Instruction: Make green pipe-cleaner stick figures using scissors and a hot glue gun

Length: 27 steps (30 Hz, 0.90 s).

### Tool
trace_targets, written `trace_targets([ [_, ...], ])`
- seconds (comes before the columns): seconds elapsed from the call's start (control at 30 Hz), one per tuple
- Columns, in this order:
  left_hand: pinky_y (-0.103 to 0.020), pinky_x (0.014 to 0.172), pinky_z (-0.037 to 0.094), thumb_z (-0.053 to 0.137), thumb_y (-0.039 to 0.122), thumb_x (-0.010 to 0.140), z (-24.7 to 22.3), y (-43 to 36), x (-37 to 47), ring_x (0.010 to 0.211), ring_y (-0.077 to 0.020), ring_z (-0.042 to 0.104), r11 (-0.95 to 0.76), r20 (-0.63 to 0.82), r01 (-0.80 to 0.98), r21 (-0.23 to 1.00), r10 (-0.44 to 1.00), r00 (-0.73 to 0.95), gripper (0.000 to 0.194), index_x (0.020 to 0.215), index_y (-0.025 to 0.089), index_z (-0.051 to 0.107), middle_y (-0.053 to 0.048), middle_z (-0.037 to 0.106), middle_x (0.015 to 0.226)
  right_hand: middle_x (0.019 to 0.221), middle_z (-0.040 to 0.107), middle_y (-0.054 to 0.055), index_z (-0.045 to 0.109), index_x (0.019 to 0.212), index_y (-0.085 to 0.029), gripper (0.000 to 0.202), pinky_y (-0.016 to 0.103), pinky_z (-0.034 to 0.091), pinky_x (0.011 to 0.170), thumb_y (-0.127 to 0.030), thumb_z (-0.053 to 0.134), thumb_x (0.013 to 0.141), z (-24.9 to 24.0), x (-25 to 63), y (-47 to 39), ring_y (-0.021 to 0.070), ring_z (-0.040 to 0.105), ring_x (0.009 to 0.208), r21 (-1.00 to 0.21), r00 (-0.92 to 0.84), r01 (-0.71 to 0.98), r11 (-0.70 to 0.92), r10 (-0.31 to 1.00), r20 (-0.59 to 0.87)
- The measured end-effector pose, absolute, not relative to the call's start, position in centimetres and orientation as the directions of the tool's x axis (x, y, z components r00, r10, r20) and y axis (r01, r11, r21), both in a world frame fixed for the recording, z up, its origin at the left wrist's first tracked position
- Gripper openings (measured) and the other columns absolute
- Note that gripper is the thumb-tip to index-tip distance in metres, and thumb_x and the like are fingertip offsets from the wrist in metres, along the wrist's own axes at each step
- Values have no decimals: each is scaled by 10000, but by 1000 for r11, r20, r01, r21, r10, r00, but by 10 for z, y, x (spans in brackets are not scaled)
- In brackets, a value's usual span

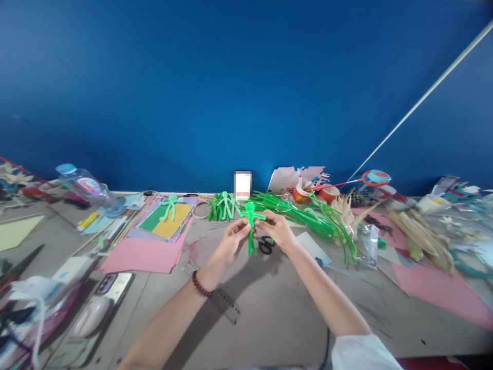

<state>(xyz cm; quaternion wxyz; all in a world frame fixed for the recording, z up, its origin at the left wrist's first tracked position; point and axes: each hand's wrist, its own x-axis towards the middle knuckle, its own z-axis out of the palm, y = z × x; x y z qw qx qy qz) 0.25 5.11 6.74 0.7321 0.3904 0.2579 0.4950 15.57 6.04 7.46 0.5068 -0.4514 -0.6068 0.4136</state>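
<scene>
The bright green, stick-thin doll (251,220) looks like it is made of fuzzy wire, so it should be very light, soft on the outside and easy to bend. It does not look slippery. It likely won't break, but a hard squeeze could push it out of shape. The middle of its body seems the best place to hold. It has a small round head, two thin arms sticking out sideways, and two long legs hanging down close together. It is up above the grey table (288,318), just left of the black-handled scissors (267,245).

The left hand (232,236) pinches the doll's body between thumb and fingers. The right hand (282,231) pinches the doll too, by the arm on that side.

Behind the scissors and to the right lie long, thin green stems (300,218). Behind them and to the left is a heap of small green fuzzy figures (225,205). Left of the scissors, well apart, are flat pink paper sheets (142,256). In front and to the left is a clear ruler (228,306), partly hidden by the left arm.
</scene>
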Motion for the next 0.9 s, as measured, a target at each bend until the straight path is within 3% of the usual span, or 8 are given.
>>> trace_targets([
  [0.2,-245,612,395,741,338,666,61,50,2,583,-103,496,320,-8,-531,784,861,508,228,727,143,639,-4,546,620,693,542,1,645,632,-197,345,278,438,637,-537,701,626,73,155,62,144,529,656,-968,-97,47,246,966,240],
  [0.37,-242,616,406,743,288,664,57,52,3,597,-98,505,376,-61,-589,715,874,483,202,773,166,625,4,560,675,715,572,13,684,710,-214,201,272,427,626,-412,655,721,71,157,61,137,499,634,-910,-64,220,351,936,345],
  [0.57,-206,600,393,717,282,700,57,52,4,608,-79,514,224,-19,-559,798,937,348,167,787,172,626,15,569,713,744,563,31,674,766,-201,133,271,418,635,-298,584,774,88,156,47,159,517,694,-782,-74,469,410,901,427],
  [0.9,-255,729,426,738,315,650,64,52,3,738,-137,565,7,46,-304,953,984,169,178,751,176,690,-19,660,778,792,600,55,698,851,-216,183,284,449,693,-283,529,839,86,161,46,182,567,775,-570,-161,636,520,812,560],
])
